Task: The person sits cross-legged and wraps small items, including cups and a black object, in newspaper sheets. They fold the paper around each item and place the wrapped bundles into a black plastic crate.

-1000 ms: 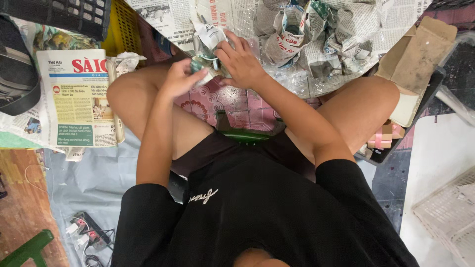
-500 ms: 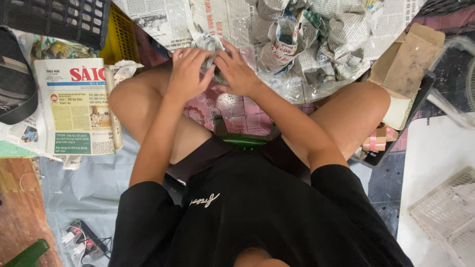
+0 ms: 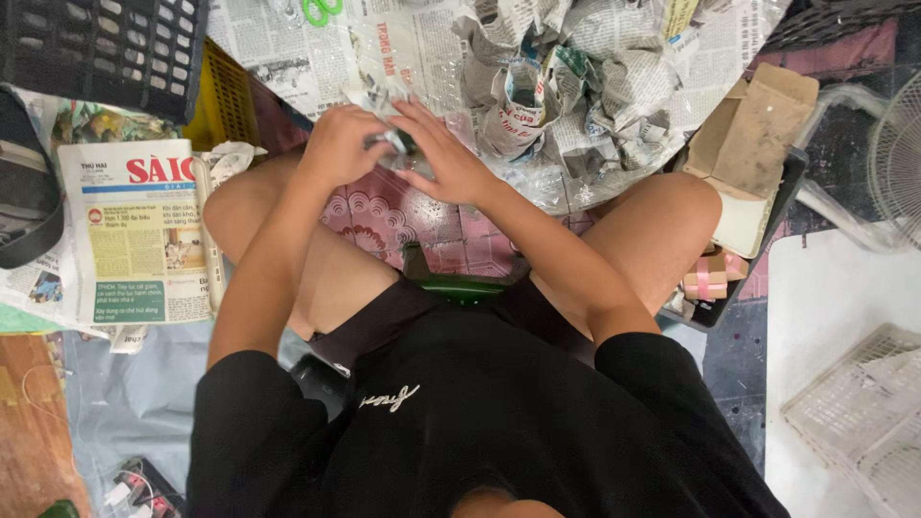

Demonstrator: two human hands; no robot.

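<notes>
Evidently the person is sitting low over a patterned pink floor (image 3: pixel 403 216), knees apart, working a small item into newspaper. The left hand (image 3: pixel 338 146) is cupping the newspaper-wrapped bundle (image 3: pixel 384 123) from the left, fingers curled tight around it. The right hand (image 3: pixel 443 158) is pressing in from the right, fingers held together and laid flat over the paper, thumb tucked under. What is inside the bundle cannot be told; crumpled print and a bit of something dark are all that is showing between the palms.

The bundle is sitting just above the knees, between both hands, near the edge of a spread newspaper sheet (image 3: pixel 288 58).

Progress, as a judgement: a good share of the work is looking done. A pile of wrapped bundles (image 3: pixel 585 77) is lying just beyond the right hand, many pieces already twisted shut. The one in hand seems to be mid-wrap, the paper gathered but not yet closed off. How many unwrapped items are left cannot be told.

Supplies are lying close:
- a folded newspaper stack (image 3: pixel 134 230) beside the left knee
- green-handled scissors (image 3: pixel 320 10) at the top edge
- a black crate (image 3: pixel 96 48) and a yellow crate (image 3: pixel 223 96) at upper left
- an open cardboard box (image 3: pixel 753 144) by the right knee
- a white crate (image 3: pixel 863 422) at lower right
</notes>
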